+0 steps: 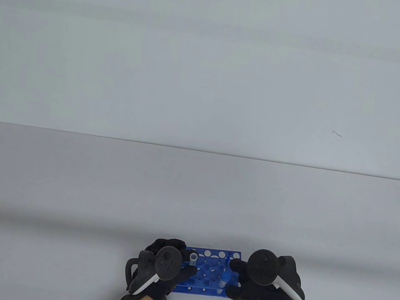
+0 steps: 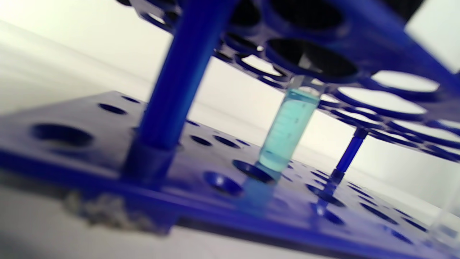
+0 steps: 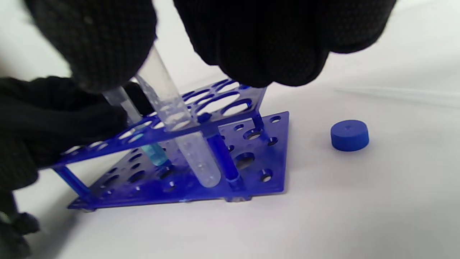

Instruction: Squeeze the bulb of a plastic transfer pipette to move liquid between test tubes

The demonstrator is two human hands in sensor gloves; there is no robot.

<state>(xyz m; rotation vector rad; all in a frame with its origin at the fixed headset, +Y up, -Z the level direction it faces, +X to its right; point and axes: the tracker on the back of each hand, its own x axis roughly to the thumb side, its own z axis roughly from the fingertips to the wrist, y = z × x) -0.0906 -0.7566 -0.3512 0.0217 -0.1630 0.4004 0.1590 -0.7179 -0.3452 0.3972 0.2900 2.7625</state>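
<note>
Right wrist view shows a clear test tube (image 3: 187, 136) standing tilted in a hole of the blue rack (image 3: 251, 169), its rounded bottom near the base plate; the right hand (image 3: 215, 39) has gloved fingers (image 3: 104, 46) around its upper end, though how tightly they close I cannot tell. Just left of it a second tube (image 3: 154, 153) with blue-green liquid in its lower part sits in another hole, and the left hand (image 3: 46, 126) rests against the rack's left end beside it. No pipette can be made out in any view.

From the left wrist view, the liquid tube (image 2: 289, 127) stands between the rack's upper plate and base, seated in a base hole beside a blue post (image 2: 172, 82).

On the table view, the rack (image 1: 210, 271) lies at the near edge of the white table (image 1: 192, 201), the left hand (image 1: 162, 264) at its left end and the right hand (image 1: 267, 280) at its right. A loose blue cap (image 3: 349, 135) lies on the table to the right of the rack, apart from it.
</note>
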